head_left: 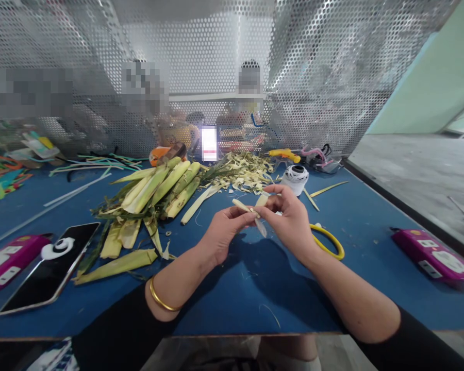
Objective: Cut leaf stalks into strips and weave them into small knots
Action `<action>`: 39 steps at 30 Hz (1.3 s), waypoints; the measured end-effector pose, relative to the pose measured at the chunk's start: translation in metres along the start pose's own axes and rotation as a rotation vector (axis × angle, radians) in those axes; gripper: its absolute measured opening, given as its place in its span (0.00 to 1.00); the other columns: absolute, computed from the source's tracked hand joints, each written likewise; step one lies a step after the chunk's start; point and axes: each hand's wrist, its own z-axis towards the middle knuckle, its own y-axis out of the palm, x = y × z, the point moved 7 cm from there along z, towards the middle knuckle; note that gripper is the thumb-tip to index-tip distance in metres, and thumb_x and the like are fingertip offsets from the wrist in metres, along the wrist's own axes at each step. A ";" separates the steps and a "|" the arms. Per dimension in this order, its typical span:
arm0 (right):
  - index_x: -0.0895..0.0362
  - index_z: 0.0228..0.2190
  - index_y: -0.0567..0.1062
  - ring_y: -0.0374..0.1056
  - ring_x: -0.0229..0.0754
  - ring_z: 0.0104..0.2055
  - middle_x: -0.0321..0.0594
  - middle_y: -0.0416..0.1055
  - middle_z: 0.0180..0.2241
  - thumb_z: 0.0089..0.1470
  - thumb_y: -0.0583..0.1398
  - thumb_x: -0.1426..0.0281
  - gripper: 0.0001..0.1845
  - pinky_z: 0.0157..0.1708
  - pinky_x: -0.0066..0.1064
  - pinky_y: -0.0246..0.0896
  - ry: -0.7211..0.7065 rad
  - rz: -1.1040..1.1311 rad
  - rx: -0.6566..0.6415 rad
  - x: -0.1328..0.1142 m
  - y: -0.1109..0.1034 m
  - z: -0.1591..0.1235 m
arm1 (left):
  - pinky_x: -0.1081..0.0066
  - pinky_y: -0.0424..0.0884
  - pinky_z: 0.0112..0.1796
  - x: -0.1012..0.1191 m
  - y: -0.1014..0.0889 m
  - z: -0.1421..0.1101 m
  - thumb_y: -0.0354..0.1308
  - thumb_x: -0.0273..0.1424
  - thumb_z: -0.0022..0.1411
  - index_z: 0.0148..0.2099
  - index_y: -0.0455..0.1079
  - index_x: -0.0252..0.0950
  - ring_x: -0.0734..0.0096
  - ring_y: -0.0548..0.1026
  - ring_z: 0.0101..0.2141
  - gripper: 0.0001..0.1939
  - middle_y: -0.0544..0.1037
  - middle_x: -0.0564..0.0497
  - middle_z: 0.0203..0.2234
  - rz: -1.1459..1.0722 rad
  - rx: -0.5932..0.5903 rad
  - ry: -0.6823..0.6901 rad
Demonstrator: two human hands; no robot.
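Note:
Above the blue table, my left hand pinches a pale strip of corn husk between thumb and fingers. My right hand closes on the same small husk piece from the other side, fingertips nearly meeting the left ones. A thin, whitish end hangs below the fingers; part of the husk is hidden by them. To the left lies a pile of green-yellow corn husks, with a single loose husk in front. Beyond my hands is a heap of shredded husk scraps. A white spool stands just past my right hand.
A yellow ring lies beside my right wrist. Left are a dark phone and a magenta case; another magenta case sits right. A yellow glue gun lies before the perforated metal screen, with people behind it.

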 end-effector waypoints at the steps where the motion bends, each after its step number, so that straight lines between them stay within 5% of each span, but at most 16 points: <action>1: 0.54 0.40 0.66 0.62 0.35 0.24 0.27 0.64 0.21 0.47 0.62 0.69 0.17 0.27 0.30 0.58 -0.027 -0.048 0.017 -0.001 -0.001 -0.001 | 0.71 0.67 0.41 -0.002 0.001 0.000 0.71 0.33 0.43 0.34 0.77 0.33 0.73 0.75 0.32 0.14 0.79 0.50 0.28 -0.027 -0.007 -0.025; 9: 0.55 0.38 0.69 0.63 0.37 0.27 0.30 0.64 0.23 0.48 0.61 0.70 0.12 0.31 0.31 0.60 -0.123 -0.166 0.052 -0.005 -0.001 -0.005 | 0.71 0.72 0.39 -0.010 0.003 0.000 0.68 0.25 0.46 0.31 0.74 0.32 0.76 0.75 0.27 0.08 0.78 0.52 0.25 -0.230 0.025 -0.143; 21: 0.55 0.39 0.69 0.66 0.37 0.23 0.28 0.66 0.20 0.45 0.64 0.65 0.17 0.27 0.32 0.64 0.157 0.245 -0.141 0.022 0.012 0.002 | 0.75 0.69 0.30 -0.006 0.003 0.000 0.65 0.24 0.44 0.31 0.69 0.35 0.75 0.74 0.24 0.10 0.76 0.53 0.22 -0.173 0.009 -0.149; 25: 0.55 0.32 0.74 0.68 0.38 0.28 0.35 0.71 0.26 0.52 0.60 0.68 0.05 0.32 0.34 0.65 -0.039 0.021 -0.240 0.010 0.013 0.003 | 0.75 0.69 0.30 -0.004 -0.003 0.002 0.67 0.25 0.42 0.31 0.70 0.35 0.75 0.74 0.24 0.11 0.77 0.53 0.22 -0.125 0.023 -0.150; 31: 0.55 0.35 0.77 0.70 0.40 0.37 0.41 0.74 0.34 0.58 0.56 0.75 0.09 0.39 0.33 0.65 -0.452 -0.341 -0.331 -0.024 0.010 -0.001 | 0.75 0.68 0.29 -0.003 -0.006 0.001 0.65 0.26 0.45 0.28 0.71 0.35 0.75 0.73 0.23 0.06 0.74 0.55 0.19 -0.148 0.014 -0.238; 39: 0.56 0.33 0.75 0.67 0.41 0.34 0.42 0.70 0.31 0.61 0.51 0.72 0.12 0.35 0.33 0.64 -0.630 -0.496 -0.359 -0.030 0.012 -0.007 | 0.71 0.72 0.33 -0.012 -0.005 0.000 0.65 0.26 0.49 0.26 0.72 0.34 0.74 0.73 0.22 0.05 0.75 0.53 0.19 -0.166 -0.072 -0.372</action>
